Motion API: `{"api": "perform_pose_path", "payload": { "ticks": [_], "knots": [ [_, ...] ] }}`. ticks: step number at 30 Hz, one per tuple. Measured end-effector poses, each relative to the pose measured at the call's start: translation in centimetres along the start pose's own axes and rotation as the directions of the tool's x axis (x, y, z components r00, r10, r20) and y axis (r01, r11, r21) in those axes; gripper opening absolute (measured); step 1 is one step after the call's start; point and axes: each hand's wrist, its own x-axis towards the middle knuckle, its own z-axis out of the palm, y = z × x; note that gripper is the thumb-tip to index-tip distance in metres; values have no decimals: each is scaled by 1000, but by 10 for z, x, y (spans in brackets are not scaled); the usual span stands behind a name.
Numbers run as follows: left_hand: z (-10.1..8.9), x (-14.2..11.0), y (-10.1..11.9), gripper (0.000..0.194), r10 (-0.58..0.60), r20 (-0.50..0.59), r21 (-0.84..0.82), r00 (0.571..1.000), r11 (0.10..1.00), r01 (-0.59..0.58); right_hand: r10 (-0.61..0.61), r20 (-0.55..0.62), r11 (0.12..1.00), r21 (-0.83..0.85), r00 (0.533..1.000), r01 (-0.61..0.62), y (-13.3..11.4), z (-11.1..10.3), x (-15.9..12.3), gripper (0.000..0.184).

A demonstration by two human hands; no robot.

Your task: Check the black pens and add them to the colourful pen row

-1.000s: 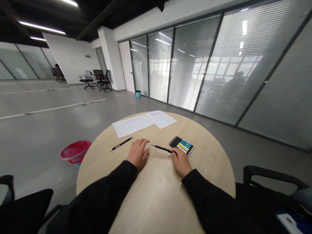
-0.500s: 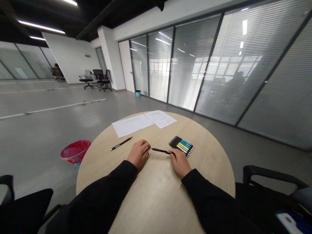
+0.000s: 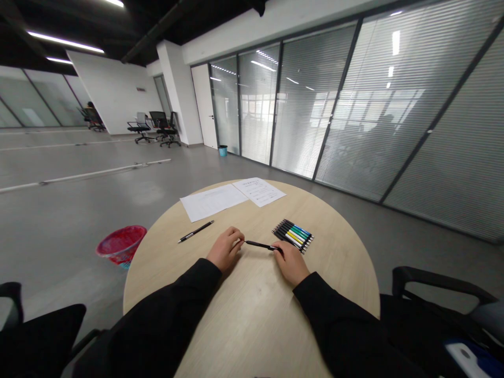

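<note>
My right hand [image 3: 292, 262] grips one end of a slim black pen [image 3: 260, 245], which points left and lies nearly level above the table. My left hand [image 3: 227, 248] is closed in a pinch right at the pen's thin tip. Whatever those fingertips hold is too small to make out. Beside my right hand, a row of several pens [image 3: 293, 234] with dark, blue, green, yellow and white barrels lies side by side. Left of my left hand, a single black pen with a silvery part [image 3: 196, 231] rests on the wood.
Two printed paper sheets [image 3: 214, 202] lie at the far side of the round wooden table [image 3: 252, 325]. A red basket [image 3: 121, 244] stands on the floor to the left. Black chairs flank the table, one with an armrest [image 3: 441, 281] at right.
Both hands stay almost in place, still meeting at the black pen. The pen has shifted very slightly to the right; the other pens and the papers have not moved.
</note>
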Motion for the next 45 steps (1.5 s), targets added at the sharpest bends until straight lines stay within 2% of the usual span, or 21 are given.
{"api": "perform_pose_path", "payload": {
  "ticks": [45],
  "knots": [
    [1,0,1,22,-23,-1,-151,1000,988,23,-49,-11,999,-7,999,49,1,1,0,22]
  ]
}}
